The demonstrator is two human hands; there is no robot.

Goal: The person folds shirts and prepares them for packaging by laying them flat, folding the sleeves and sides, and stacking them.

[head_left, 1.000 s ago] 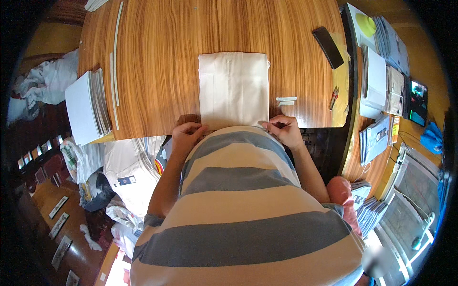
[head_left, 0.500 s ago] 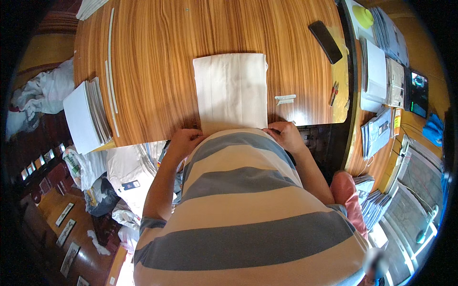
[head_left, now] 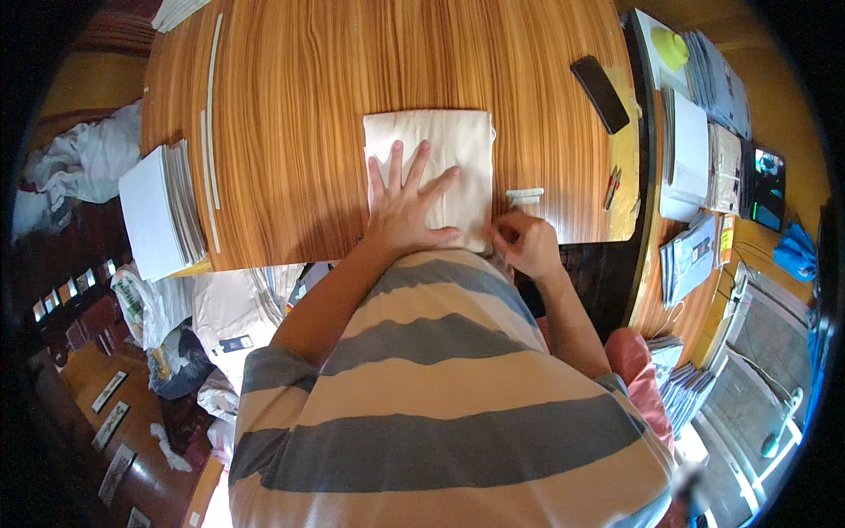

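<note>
A folded piece of cream-white cloth [head_left: 466, 145] lies flat on the wood-grain table [head_left: 299, 114], its near end hidden against my striped shirt. My left hand [head_left: 407, 202] is pressed flat on it with the fingers spread wide. At the cloth's lower right corner, my right hand [head_left: 526, 242] is closed, thumb and finger pinched together; what they hold, if anything, is hidden. Just beyond that hand lies a small white strip-like item [head_left: 525, 194].
A black phone [head_left: 600, 94] and small red-handled snips [head_left: 613, 187] lie near the table's right edge. Stacked white sheets [head_left: 158, 207] sit at the left edge. On the right, a side surface holds packaged folded garments [head_left: 689, 253]. Bags and clothes [head_left: 231, 308] are below left.
My left hand has moved from the cloth's lower left corner onto its top and spread out. The right hand stays by the lower right corner, its pose changed. The cloth shows slightly lower in view.
</note>
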